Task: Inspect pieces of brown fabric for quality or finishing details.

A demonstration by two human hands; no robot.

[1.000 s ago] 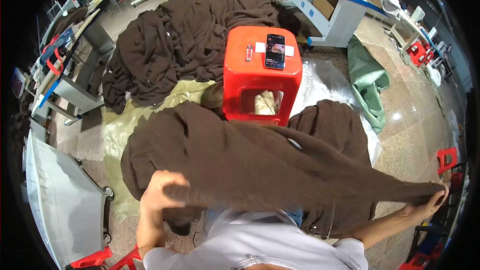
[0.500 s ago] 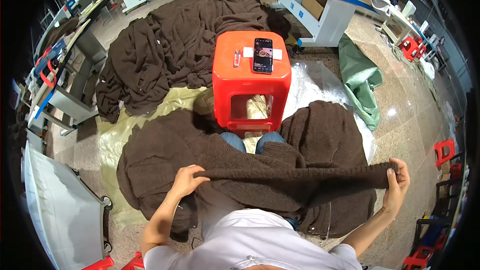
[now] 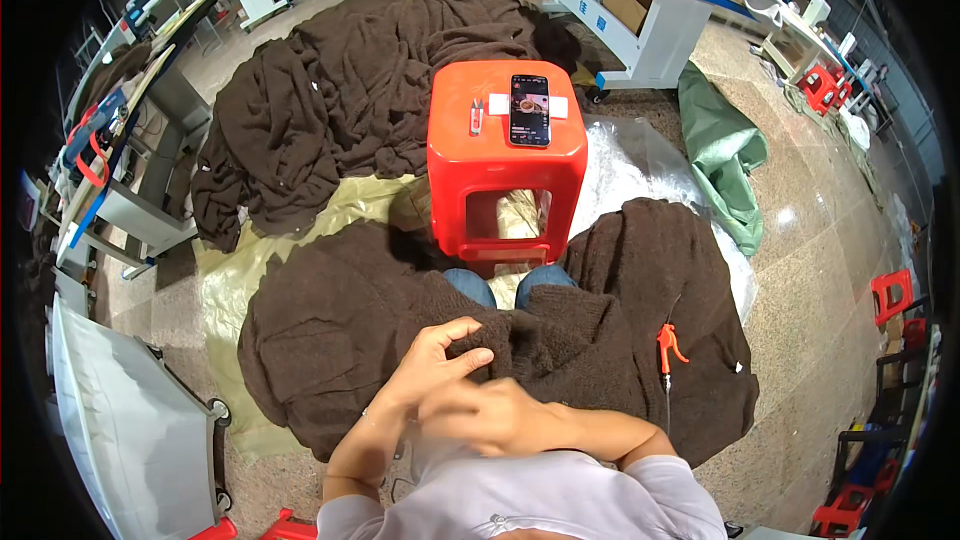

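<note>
A dark brown knit garment (image 3: 570, 330) lies bunched across my lap, over my blue-clad knees (image 3: 545, 280). My left hand (image 3: 435, 365) is at its near left edge, with a fold of the knit between thumb and forefinger. Just below and to the right, my right hand (image 3: 490, 415) crosses in front of my body, its fingers smeared by motion. Whether it holds anything is not visible. A red air blow gun (image 3: 668, 345) with a thin hose rests against the brown knit pile (image 3: 710, 380) on the right.
Ahead stands a red plastic stool (image 3: 508, 165) bearing a phone (image 3: 529, 110) and small thread snips (image 3: 477, 117). Brown knit heaps lie at left (image 3: 310, 330) and beyond (image 3: 370, 70), over yellow sheeting (image 3: 225, 310). A white wheeled cart (image 3: 135, 420) is at near left.
My right hand has let go of the stretched knit edge at far right and swung in beside my left. The left hand has moved right. The garment has slackened, uncovering the blow gun.
</note>
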